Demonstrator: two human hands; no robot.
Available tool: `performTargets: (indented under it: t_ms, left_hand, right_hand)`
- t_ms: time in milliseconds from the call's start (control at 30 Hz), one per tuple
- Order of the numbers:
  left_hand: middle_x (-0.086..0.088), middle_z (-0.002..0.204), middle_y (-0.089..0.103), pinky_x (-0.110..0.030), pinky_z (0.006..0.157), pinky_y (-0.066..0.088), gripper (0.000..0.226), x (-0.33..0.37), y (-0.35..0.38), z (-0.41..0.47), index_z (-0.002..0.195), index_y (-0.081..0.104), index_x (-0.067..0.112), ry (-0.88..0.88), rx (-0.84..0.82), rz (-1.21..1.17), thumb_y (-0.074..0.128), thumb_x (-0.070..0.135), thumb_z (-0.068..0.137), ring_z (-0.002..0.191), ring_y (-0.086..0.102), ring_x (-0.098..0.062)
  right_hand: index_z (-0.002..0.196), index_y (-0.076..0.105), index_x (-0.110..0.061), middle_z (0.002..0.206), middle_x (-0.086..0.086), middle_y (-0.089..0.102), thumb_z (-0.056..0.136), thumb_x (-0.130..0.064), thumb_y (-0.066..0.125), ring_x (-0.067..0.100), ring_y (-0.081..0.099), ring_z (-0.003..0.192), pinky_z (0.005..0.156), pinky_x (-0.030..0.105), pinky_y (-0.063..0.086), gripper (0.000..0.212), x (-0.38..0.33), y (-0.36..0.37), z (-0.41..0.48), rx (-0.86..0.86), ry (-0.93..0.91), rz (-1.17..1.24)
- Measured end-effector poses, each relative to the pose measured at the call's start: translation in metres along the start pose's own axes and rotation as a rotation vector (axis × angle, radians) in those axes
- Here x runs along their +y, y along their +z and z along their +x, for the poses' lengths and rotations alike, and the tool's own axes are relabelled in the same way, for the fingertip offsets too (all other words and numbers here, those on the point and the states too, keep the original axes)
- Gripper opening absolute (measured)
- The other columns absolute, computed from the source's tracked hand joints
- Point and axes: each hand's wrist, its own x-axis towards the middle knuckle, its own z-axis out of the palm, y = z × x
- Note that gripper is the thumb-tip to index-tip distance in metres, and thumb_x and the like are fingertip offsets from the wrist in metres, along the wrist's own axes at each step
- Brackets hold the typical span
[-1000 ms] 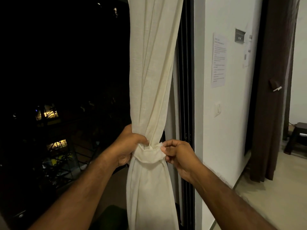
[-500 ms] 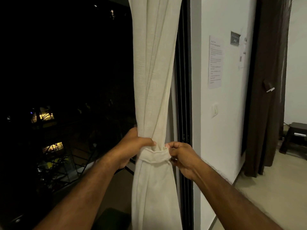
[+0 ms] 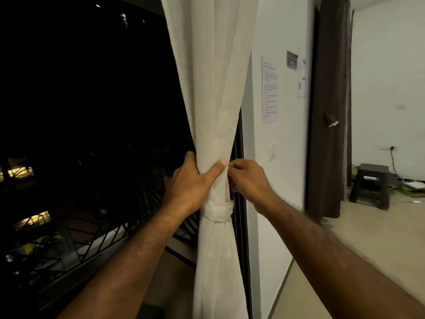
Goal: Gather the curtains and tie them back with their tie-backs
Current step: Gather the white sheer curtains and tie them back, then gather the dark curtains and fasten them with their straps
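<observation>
Both hands have left the tie-back (image 3: 217,210) and moved up the curtain (image 3: 213,111): my left hand (image 3: 193,183) now grasps the gathered cloth above the band, and the right hand (image 3: 247,178) pinches its edge. The tie-back stays wrapped around the bunch beside the dark door frame (image 3: 240,203), so I judge this curtain tied and am only neatening folds.

Indoor light falls evenly on the white wall (image 3: 285,171) and pale curtain (image 3: 213,88), dim and warm. The window (image 3: 87,88) from 8 to 11 o'clock is near black, with small yellow lamps (image 3: 20,172) glowing at 9 o'clock. Straight lines bow toward the edges; the forearms at 6 o'clock are softly blurred.
</observation>
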Motion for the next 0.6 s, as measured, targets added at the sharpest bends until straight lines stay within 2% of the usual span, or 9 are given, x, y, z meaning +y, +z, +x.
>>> performTargets:
  t_ms: [67, 100, 167, 233, 300, 367, 467, 533, 600]
  left_hand:
    - [0.005, 0.116, 0.063, -0.046, 0.088, 0.054, 0.060, 0.010, -0.002, -0.002, 0.117, 0.043, 0.029, 0.040, 0.093, 0.043, 0.055, 0.073, 0.078, 0.101, 0.064, -0.020]
    - [0.006, 0.110, 0.062, -0.045, 0.083, 0.055, 0.059, 0.017, -0.001, -0.004, 0.112, 0.041, 0.029, 0.079, 0.151, 0.047, 0.055, 0.073, 0.077, 0.096, 0.064, -0.020]
    - [0.006, 0.101, 0.056, -0.033, 0.069, 0.052, 0.059, 0.029, -0.001, -0.009, 0.110, 0.038, 0.025, 0.171, 0.304, 0.023, 0.061, 0.067, 0.077, 0.086, 0.060, -0.016]
    - [0.004, 0.098, 0.049, -0.019, 0.060, 0.042, 0.061, 0.044, 0.000, -0.015, 0.114, 0.040, 0.016, 0.302, 0.462, -0.002, 0.068, 0.056, 0.079, 0.082, 0.053, -0.013]
    - [-0.003, 0.099, 0.048, -0.016, 0.065, 0.041, 0.058, 0.059, 0.004, -0.019, 0.114, 0.044, 0.007, 0.451, 0.582, -0.009, 0.071, 0.045, 0.080, 0.084, 0.049, -0.012]
    - [-0.010, 0.102, 0.051, -0.028, 0.072, 0.046, 0.048, 0.077, 0.014, -0.021, 0.109, 0.049, 0.003, 0.583, 0.641, -0.008, 0.072, 0.034, 0.081, 0.086, 0.047, -0.014]
    - [-0.008, 0.094, 0.054, -0.042, 0.069, 0.047, 0.024, 0.101, 0.038, -0.019, 0.096, 0.055, 0.006, 0.724, 0.624, 0.054, 0.066, 0.026, 0.086, 0.082, 0.050, -0.020]
    - [-0.001, 0.085, 0.056, -0.042, 0.066, 0.048, 0.015, 0.114, 0.063, -0.011, 0.090, 0.055, 0.012, 0.740, 0.506, 0.055, 0.059, 0.026, 0.089, 0.075, 0.051, -0.019]
    - [0.006, 0.079, 0.057, -0.038, 0.063, 0.051, 0.010, 0.124, 0.092, 0.002, 0.088, 0.054, 0.019, 0.668, 0.360, 0.050, 0.055, 0.029, 0.090, 0.070, 0.053, -0.016]
  right_hand:
    - [0.081, 0.073, -0.006, 0.077, 0.009, 0.075, 0.094, -0.014, 0.056, 0.022, 0.072, 0.071, 0.075, 0.041, 0.062, 0.023, -0.009, -0.009, -0.001, 0.021, -0.030, -0.084]
    - [0.080, 0.073, -0.007, 0.076, 0.009, 0.075, 0.093, -0.013, 0.057, 0.023, 0.073, 0.072, 0.076, 0.041, 0.063, 0.022, -0.013, -0.016, -0.002, 0.034, -0.038, -0.113]
    - [0.081, 0.074, -0.008, 0.076, 0.007, 0.076, 0.092, -0.012, 0.057, 0.022, 0.074, 0.070, 0.072, 0.036, 0.064, 0.021, -0.021, -0.028, -0.004, 0.052, -0.052, -0.150]
    - [0.086, 0.075, -0.010, 0.077, 0.006, 0.076, 0.094, -0.013, 0.058, 0.018, 0.074, 0.067, 0.066, 0.028, 0.061, 0.019, -0.028, -0.045, -0.005, 0.082, -0.068, -0.179]
    - [0.091, 0.075, -0.010, 0.077, 0.005, 0.077, 0.095, -0.013, 0.058, 0.016, 0.075, 0.066, 0.063, 0.025, 0.060, 0.018, -0.035, -0.063, -0.004, 0.103, -0.076, -0.186]
    - [0.092, 0.075, -0.010, 0.075, 0.004, 0.077, 0.095, -0.014, 0.057, 0.014, 0.075, 0.063, 0.064, 0.026, 0.060, 0.018, -0.037, -0.084, 0.000, 0.130, -0.084, -0.213]
    - [0.094, 0.074, -0.013, 0.073, 0.001, 0.077, 0.094, -0.016, 0.056, 0.012, 0.074, 0.060, 0.069, 0.034, 0.064, 0.018, -0.035, -0.116, 0.008, 0.182, -0.112, -0.278]
    - [0.093, 0.074, -0.016, 0.072, -0.001, 0.076, 0.094, -0.016, 0.055, 0.011, 0.074, 0.058, 0.069, 0.037, 0.065, 0.019, -0.027, -0.143, 0.019, 0.242, -0.129, -0.341]
    - [0.087, 0.073, -0.021, 0.070, -0.003, 0.075, 0.092, -0.018, 0.055, 0.011, 0.073, 0.056, 0.067, 0.038, 0.066, 0.019, -0.013, -0.170, 0.034, 0.302, -0.122, -0.406]
